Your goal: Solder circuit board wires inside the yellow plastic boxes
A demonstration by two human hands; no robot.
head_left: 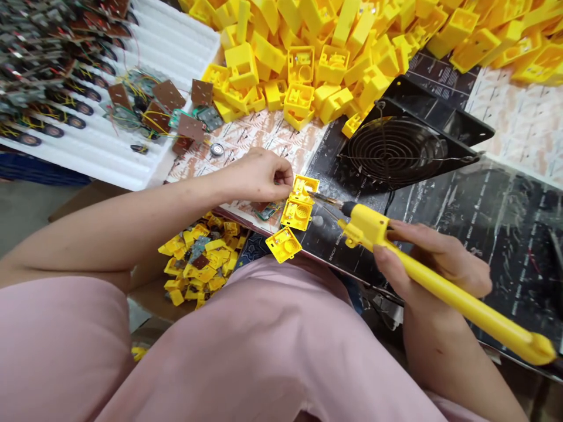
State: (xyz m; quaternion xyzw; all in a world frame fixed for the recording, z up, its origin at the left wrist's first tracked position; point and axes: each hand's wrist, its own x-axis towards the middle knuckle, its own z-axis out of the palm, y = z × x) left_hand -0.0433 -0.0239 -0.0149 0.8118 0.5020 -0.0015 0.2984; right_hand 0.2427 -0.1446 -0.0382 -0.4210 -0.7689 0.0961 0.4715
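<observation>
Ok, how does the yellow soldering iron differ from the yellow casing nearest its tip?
The soldering iron is long and slender, while the casing is small and boxy. The iron's handle is a closed body; the casing is open, showing its inside. The iron is in the right hand; the casing is close to the left hand's fingertips. Both are bright yellow.

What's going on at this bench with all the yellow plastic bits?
Someone's right hand holds a yellow soldering iron, its tip at a small open yellow case. The left hand is bunched beside that case; whether it pinches anything is hard to see. Two more open yellow pieces sit closer in, with a yellow heap farther back.
</observation>
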